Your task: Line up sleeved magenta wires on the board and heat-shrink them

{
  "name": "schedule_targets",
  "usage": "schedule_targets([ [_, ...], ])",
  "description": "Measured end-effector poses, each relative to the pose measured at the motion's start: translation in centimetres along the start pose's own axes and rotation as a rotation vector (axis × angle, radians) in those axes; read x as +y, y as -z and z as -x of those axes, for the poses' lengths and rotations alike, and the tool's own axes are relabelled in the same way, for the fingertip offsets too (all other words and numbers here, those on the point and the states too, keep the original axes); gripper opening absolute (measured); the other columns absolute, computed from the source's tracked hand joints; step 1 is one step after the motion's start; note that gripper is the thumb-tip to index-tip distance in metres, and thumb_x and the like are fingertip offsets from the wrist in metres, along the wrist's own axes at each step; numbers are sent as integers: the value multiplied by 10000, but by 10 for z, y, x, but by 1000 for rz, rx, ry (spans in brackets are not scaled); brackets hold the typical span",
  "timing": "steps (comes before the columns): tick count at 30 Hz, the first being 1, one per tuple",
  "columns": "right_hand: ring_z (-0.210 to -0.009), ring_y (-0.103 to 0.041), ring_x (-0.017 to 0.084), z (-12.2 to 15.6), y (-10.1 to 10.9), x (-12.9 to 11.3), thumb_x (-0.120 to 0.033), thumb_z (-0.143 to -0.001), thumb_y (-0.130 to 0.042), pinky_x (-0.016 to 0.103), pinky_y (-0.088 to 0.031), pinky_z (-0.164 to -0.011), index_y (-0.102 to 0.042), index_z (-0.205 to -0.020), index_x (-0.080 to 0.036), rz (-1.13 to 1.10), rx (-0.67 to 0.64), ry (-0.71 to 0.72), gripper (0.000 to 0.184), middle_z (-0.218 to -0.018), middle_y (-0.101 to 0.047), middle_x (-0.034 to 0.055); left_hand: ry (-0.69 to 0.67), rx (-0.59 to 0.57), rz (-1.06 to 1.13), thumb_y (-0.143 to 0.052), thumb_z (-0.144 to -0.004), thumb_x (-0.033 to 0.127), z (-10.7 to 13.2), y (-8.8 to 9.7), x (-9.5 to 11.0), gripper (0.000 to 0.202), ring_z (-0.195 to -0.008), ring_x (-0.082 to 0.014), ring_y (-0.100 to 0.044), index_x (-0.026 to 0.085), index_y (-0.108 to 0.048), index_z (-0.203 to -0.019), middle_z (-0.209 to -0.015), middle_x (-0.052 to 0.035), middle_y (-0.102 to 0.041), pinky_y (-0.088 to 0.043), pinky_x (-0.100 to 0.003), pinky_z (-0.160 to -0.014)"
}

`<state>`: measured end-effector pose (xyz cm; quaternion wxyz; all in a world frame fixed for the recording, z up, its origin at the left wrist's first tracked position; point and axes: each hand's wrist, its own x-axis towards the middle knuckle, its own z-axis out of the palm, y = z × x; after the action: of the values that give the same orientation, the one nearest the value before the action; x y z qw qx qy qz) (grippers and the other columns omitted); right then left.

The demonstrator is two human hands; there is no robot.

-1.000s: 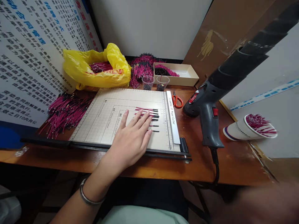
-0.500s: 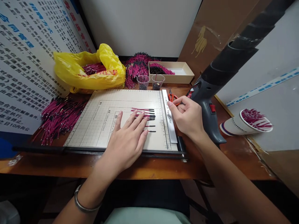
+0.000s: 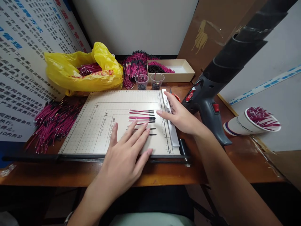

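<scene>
Several short pink wires with black sleeves [image 3: 141, 117] lie side by side on the paper cutter's board [image 3: 103, 122]. My left hand [image 3: 128, 150] rests over the lower wires, fingers spread, hiding part of them. To their right, my right hand [image 3: 180, 116] reaches over the cutter's white labelled strip [image 3: 172, 136], thumb apart from the fingers and nothing visible in it. Behind that hand, orange-handled pliers [image 3: 176, 96] are mostly hidden. A dark grey heat gun [image 3: 209, 97] stands just beyond, its nozzle side facing the pliers.
A yellow bag [image 3: 68, 80] of wires and a loose wire pile [image 3: 56, 122] are at left. Two clear cups [image 3: 142, 83] and a cardboard box [image 3: 185, 77] stand behind the board. A paper cup [image 3: 235, 125] of wires leans at right. The black cutter arm [image 3: 35, 158] runs along the front.
My right hand has opened from a closed pose beside the pliers and moved left over the strip. My left hand has shifted down slightly, uncovering more of the wires.
</scene>
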<state>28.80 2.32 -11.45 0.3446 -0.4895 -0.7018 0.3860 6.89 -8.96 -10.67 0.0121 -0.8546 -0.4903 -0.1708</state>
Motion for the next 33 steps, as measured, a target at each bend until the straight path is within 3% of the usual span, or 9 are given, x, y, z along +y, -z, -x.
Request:
schedule_targets([
  [3, -1611, -229, 284, 9, 3, 5, -638, -792, -727, 513, -193, -1338, -180, -1641, -218, -113, -94, -76, 1094, -1740, -189, 85, 3, -10, -8, -333, -1104, 443, 7, -1, 1, 512, -1511, -210, -434, 194, -527, -1507, -1578, 41, -514, 170, -304, -1302],
  [7, -1646, -67, 261, 17, 5, -2, -672, -765, -739, 492, -79, -1356, -133, -1655, -220, -85, -145, -97, 1167, -1763, -53, 55, -5, 4, 24, -342, -1107, 421, 9, -1, 1, 492, -1496, -203, -452, 199, -526, -1505, -1532, 54, -575, 144, -307, -1310],
  [15, -1644, 85, 253, 21, 4, -14, -746, -679, -752, 468, -5, -1342, -39, -1667, -143, 23, -214, -154, 1359, -1757, 92, 89, 4, 32, 90, -394, -1100, 361, 13, 0, 1, 442, -1493, -209, -463, 195, -548, -1479, -1485, 53, -623, 119, -330, -1322],
  [23, -1641, 99, 284, 22, 2, -5, -588, -712, -813, 543, -48, -1332, -104, -1666, -282, 66, -201, -97, 1227, -1763, 54, 26, 58, 39, 69, -391, -1090, 321, 6, 0, 3, 436, -1526, -215, -419, 172, -540, -1472, -1539, -18, -566, 125, -351, -1320],
  [28, -1640, 81, 312, 22, 1, -4, -580, -698, -841, 548, -56, -1337, -122, -1663, -323, 71, -188, -63, 1231, -1764, 24, 16, 109, 87, 14, -448, -1072, 314, -6, 0, 4, 418, -1523, -236, -426, 166, -556, -1448, -1542, -46, -562, 171, -372, -1303],
  [33, -1642, 88, 281, 22, 0, -6, -578, -720, -806, 497, -58, -1343, -111, -1665, -250, 75, -190, -85, 1218, -1761, 55, 52, 109, 137, 22, -490, -1064, 325, -6, 0, 9, 382, -1494, -249, -469, 166, -612, -1389, -1492, -40, -612, 144, -372, -1313],
])
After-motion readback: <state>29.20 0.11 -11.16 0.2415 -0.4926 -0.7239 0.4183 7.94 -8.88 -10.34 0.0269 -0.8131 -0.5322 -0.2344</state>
